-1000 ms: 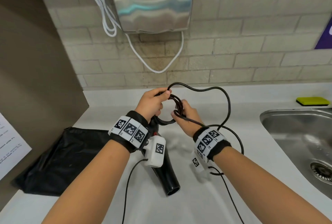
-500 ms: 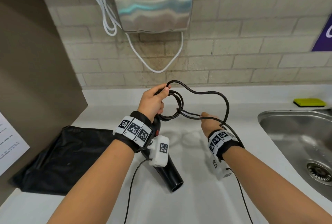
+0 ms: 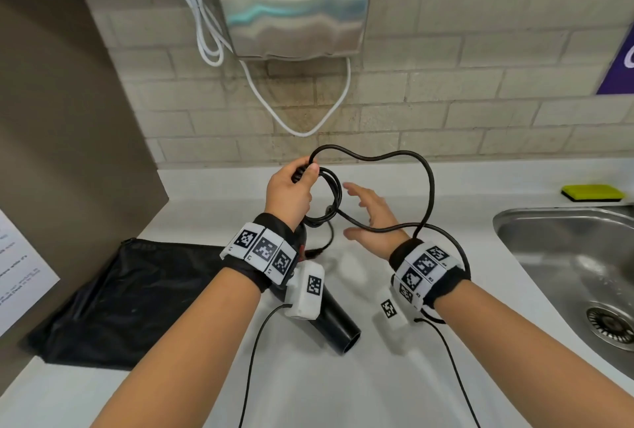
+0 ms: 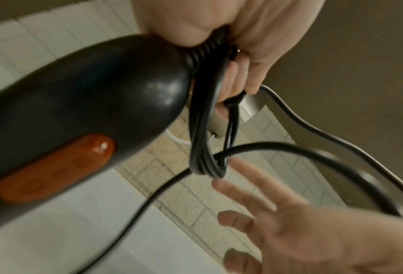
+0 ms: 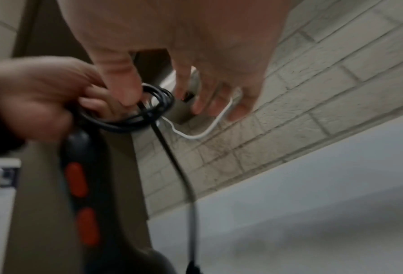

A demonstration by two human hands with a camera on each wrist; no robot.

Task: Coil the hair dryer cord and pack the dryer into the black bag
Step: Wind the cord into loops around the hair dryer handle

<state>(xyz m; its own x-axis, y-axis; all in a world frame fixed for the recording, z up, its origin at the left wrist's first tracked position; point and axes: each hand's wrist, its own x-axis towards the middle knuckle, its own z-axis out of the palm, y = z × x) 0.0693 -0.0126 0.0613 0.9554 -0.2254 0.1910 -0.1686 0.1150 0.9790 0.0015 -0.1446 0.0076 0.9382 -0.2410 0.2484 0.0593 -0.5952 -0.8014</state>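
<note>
My left hand (image 3: 291, 194) clamps the coiled cord (image 3: 329, 201); my spread right hand (image 3: 372, 222) should catch slack at three o'clock, keeping loops even

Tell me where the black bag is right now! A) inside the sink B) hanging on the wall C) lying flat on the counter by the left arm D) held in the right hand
C: the black bag lies flat on the counter, while the right hand is open with fingers spread.
</note>
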